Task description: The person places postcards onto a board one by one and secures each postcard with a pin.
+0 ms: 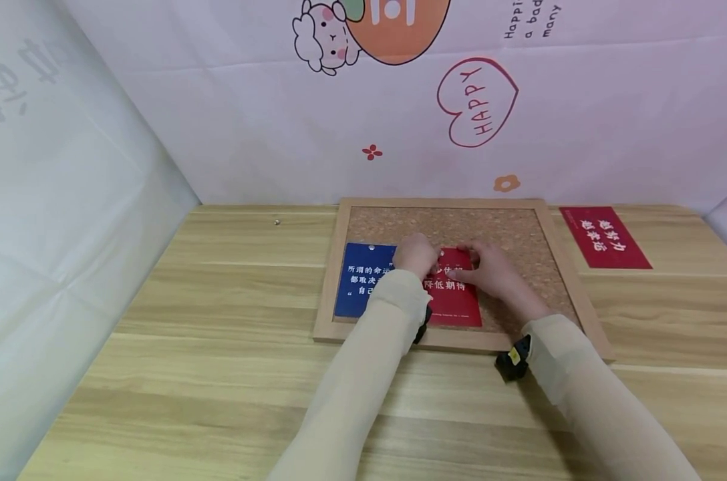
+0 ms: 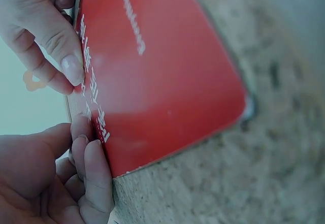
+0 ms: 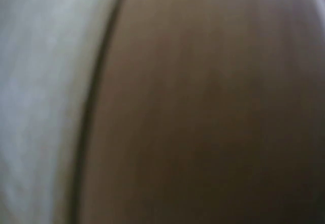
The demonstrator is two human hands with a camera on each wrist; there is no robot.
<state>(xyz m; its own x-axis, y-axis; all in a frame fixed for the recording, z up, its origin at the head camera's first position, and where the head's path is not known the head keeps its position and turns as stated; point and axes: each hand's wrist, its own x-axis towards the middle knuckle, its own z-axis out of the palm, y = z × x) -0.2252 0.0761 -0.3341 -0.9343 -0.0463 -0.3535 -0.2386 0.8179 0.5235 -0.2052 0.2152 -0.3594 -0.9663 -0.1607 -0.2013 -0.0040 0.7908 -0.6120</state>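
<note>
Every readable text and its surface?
"HAPPY": red heart on white backdrop
"Happi", "a bad", "many": backdrop, cut off
"越努力 越幸运": loose rectangular red card
"降低期待": red card on wood-framed corkboard
"所谓的命运", "都取", "自己": rectangular blue card
Small or covered: other card print. Blurred: grey left-sheet characters. Cut off: orange shape's marks.

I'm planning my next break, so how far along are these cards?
Done, it seems: the blue card lies on the corkboard, a pin at its top edge. Underway: the left hand and right hand work at the red card beside it. Probably left: the other red card on the table.
</note>
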